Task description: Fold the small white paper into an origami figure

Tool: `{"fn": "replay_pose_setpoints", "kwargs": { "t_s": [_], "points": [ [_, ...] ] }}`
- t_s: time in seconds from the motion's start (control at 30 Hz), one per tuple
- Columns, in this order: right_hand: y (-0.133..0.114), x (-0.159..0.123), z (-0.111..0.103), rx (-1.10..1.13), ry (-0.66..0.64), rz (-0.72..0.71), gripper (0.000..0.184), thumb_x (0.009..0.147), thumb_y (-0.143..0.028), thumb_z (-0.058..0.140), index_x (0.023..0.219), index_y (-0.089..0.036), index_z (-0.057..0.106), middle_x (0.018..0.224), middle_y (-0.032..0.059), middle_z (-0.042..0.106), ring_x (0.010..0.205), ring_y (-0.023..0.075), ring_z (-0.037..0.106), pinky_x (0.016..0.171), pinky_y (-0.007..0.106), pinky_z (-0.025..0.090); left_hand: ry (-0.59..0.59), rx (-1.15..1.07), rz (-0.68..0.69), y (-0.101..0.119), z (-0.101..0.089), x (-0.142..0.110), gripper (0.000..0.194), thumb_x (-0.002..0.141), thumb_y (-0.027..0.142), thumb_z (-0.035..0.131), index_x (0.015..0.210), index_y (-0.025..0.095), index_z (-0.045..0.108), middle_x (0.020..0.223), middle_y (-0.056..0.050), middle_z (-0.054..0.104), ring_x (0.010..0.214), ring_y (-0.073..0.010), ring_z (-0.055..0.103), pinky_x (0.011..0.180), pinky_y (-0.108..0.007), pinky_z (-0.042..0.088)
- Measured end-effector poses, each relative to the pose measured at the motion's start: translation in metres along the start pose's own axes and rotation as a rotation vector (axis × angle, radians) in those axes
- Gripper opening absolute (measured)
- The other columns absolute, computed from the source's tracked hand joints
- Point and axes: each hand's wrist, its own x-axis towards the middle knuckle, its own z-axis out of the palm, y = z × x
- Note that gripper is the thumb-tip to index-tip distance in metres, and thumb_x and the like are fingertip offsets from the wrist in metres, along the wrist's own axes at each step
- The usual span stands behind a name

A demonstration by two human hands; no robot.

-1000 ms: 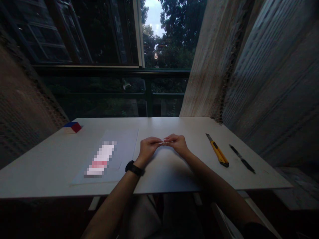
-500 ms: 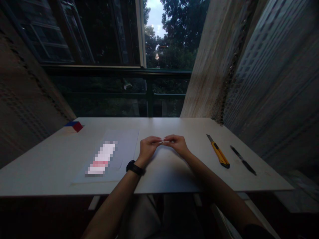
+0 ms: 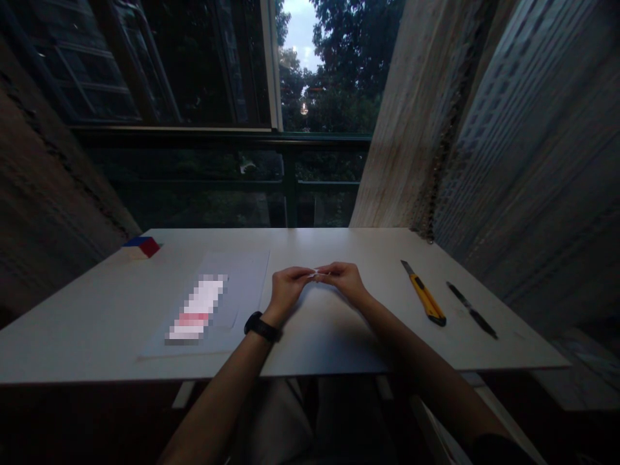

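Note:
Above the middle of the table, my left hand point(image 3: 287, 285) and my right hand point(image 3: 346, 279) meet fingertip to fingertip. Pinched between them is a small white piece point(image 3: 316, 274) that looks like folded paper; the fingers cover most of it, so its full shape is hidden. Both hands are closed, thumbs and fingers pressed together. A dark watch sits on my left wrist. The sheets of white paper point(image 3: 252, 278) lie flat to the left of my left hand, and the yellow box cutter point(image 3: 426, 298) lies to the right with its blade out.
A dark pen point(image 3: 472, 311) lies right of the cutter. On the white table point(image 3: 97, 303), a blue, red and white cube point(image 3: 142, 247) stands at the far left. A blurred-out patch covers part of the sheets. Curtains point(image 3: 392, 123) and a window are behind the table.
Both hands stay in nearly the same place. My fingertips have shifted slightly closer about the white piece, and my left fingers have dipped a little.

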Motion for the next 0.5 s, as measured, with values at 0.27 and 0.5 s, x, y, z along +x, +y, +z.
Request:
{"fn": "replay_pose_setpoints", "kwargs": {
  "t_s": [0.27,0.5],
  "points": [
    [0.0011,-0.0005,0.0005,-0.114,-0.011,-0.033,0.027,0.054,-0.035,0.077,0.075,-0.018,0.073,0.071,0.0049,0.071,0.066,0.0179,0.064,0.065,0.030,0.050,0.068,-0.023,0.017,0.0012,-0.0005,0.0028,0.011,0.063,0.026,0.071,0.069,0.018,0.071,0.074,-0.005,0.070,0.069,-0.0174,0.065,0.068,-0.030,0.053],
    [0.0013,-0.0029,0.0072,-0.093,0.046,-0.046,0.024,0.051,-0.035,0.078,0.068,-0.019,0.071,0.072,0.0043,0.071,0.069,0.0184,0.064,0.068,0.031,0.050,0.116,0.044,-0.010,0.0030,0.0021,-0.0011,0.008,0.063,0.022,0.069,0.070,0.018,0.071,0.072,-0.003,0.071,0.067,-0.0164,0.065,0.068,-0.029,0.053]
  ]
}}
